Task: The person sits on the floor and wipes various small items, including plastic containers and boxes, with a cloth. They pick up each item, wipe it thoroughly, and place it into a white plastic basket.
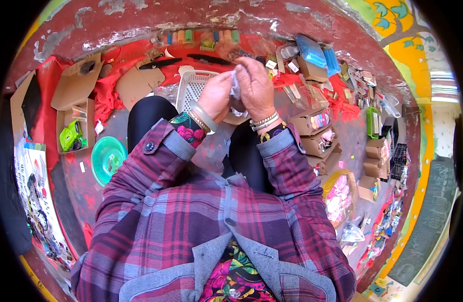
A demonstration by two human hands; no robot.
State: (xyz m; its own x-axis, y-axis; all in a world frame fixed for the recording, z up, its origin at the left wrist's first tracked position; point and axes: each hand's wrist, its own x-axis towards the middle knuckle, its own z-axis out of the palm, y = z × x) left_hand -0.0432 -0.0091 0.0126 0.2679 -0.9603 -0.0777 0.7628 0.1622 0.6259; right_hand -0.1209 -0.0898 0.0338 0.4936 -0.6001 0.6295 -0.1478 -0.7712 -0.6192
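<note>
My left hand (216,95) and my right hand (253,86) are raised together above my knees, both pinching a small crinkled clear plastic bag (235,88) held between them. What is inside the bag is hidden by my fingers. Bangles sit on both wrists, and plaid sleeves cover my forearms. A white plastic basket (193,86) lies just beyond my left hand on the floor.
Open cardboard boxes (312,122) with small colourful items stand to the right. At left lie a teal plastic bowl (108,159), a box holding a green toy (72,136) and flat cardboard pieces (78,83). Red cloth and a worn red wall (191,20) lie ahead.
</note>
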